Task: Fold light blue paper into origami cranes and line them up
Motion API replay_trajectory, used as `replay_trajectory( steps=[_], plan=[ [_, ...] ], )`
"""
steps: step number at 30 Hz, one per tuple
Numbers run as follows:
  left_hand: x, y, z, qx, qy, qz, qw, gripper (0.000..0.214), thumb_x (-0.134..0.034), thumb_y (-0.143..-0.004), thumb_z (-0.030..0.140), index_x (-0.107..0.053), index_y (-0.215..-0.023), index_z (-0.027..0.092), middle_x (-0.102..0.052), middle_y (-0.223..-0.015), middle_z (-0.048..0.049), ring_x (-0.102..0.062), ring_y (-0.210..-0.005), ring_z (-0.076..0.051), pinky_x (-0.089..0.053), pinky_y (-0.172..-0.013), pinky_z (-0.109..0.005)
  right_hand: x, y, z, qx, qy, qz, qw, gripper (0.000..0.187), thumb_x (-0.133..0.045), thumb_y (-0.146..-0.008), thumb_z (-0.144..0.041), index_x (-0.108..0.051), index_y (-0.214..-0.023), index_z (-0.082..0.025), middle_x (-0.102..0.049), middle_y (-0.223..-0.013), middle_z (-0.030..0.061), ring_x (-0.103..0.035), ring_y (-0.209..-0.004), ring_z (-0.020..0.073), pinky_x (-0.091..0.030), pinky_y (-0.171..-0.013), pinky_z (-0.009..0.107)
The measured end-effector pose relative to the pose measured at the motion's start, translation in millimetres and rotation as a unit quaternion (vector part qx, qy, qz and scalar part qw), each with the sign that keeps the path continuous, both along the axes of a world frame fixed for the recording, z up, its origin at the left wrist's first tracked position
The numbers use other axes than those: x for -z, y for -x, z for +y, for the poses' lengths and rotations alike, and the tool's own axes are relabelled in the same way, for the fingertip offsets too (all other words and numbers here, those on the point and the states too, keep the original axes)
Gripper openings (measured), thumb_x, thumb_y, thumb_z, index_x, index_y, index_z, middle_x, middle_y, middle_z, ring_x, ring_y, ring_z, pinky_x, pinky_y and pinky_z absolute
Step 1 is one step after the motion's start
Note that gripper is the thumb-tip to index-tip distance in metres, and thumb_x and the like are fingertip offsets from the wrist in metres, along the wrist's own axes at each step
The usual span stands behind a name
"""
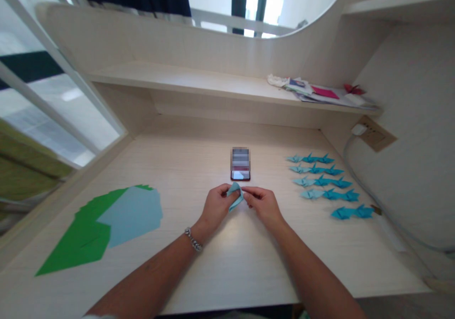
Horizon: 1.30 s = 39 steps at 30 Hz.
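Observation:
A small folded piece of light blue paper [235, 195] is held between both hands just above the wooden desk [185, 158]. My left hand [216, 205] pinches its left side, with a metal bracelet on that wrist. My right hand [263, 204] pinches its right edge with fingers pressed together. A phone [241, 165] lies flat on the desk right behind the paper.
Several finished blue paper cranes [324, 182] lie in rows at the right. A stack of light blue sheets [133, 212] rests on green sheets [83, 238] at the left. On the shelf [177, 79] behind lie papers [322, 93]. A wall socket with a cable [359, 130] is far right.

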<state>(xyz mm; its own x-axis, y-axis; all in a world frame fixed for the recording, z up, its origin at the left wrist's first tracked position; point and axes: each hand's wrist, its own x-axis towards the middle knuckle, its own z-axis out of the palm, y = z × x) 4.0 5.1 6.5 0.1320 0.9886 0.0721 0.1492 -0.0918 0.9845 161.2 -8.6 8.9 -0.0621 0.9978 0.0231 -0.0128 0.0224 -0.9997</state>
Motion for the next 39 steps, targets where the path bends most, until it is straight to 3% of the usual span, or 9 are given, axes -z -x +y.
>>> replay_trajectory(
  steps=[9, 17, 28, 39],
  plan=[
    [-0.1, -2, -1, 0.026, -0.006, -0.019, 0.999, 0.032, -0.063, -0.074, 0.043, -0.07, -0.085, 0.013, -0.067, -0.075, -0.0039, -0.057, -0.069, -0.016, -0.044, -0.061, -0.024, 3.3, 1, 0, 0.023, -0.002, 0.004, 1.0, 0.028, -0.071, -0.067, -0.034, -0.071, -0.09, -0.018, -0.061, -0.062, -0.0001, -0.046, -0.051, 0.0105, -0.037, -0.049, 0.023],
    [1.0, -3, -1, 0.025, -0.02, -0.02, 0.999, 0.026, -0.066, -0.072, 0.031, -0.07, -0.092, 0.014, -0.071, -0.087, -0.0071, -0.063, -0.079, -0.02, -0.048, -0.07, -0.027, 2.5, 3, -4, 0.05, -0.036, -0.066, 0.996, 0.025, -0.069, -0.07, -0.031, -0.071, -0.092, -0.019, -0.067, -0.076, 0.0035, -0.055, -0.065, 0.0151, -0.044, -0.061, 0.027],
    [-3.0, -8, -5, 0.027, 0.031, -0.099, 0.994, 0.033, -0.071, -0.066, 0.019, -0.069, -0.098, 0.014, -0.071, -0.097, -0.0097, -0.065, -0.083, -0.02, -0.051, -0.074, -0.029, -1.7, 2, -7, 0.102, -0.089, -0.141, 0.981, 0.018, -0.063, -0.077, -0.032, -0.072, -0.089, -0.022, -0.069, -0.086, 0.0056, -0.061, -0.076, 0.0193, -0.047, -0.07, 0.031],
    [-3.2, -7, -5, 0.038, 0.057, -0.117, 0.991, 0.033, -0.07, -0.069, 0.024, -0.069, -0.1, 0.013, -0.07, -0.099, -0.0115, -0.064, -0.087, -0.02, -0.05, -0.082, -0.034, -5.5, 1, -9, 0.094, -0.091, -0.183, 0.974, 0.017, -0.06, -0.079, -0.029, -0.073, -0.089, -0.025, -0.072, -0.086, 0.0036, -0.065, -0.078, 0.022, -0.049, -0.077, 0.036]
  ],
)
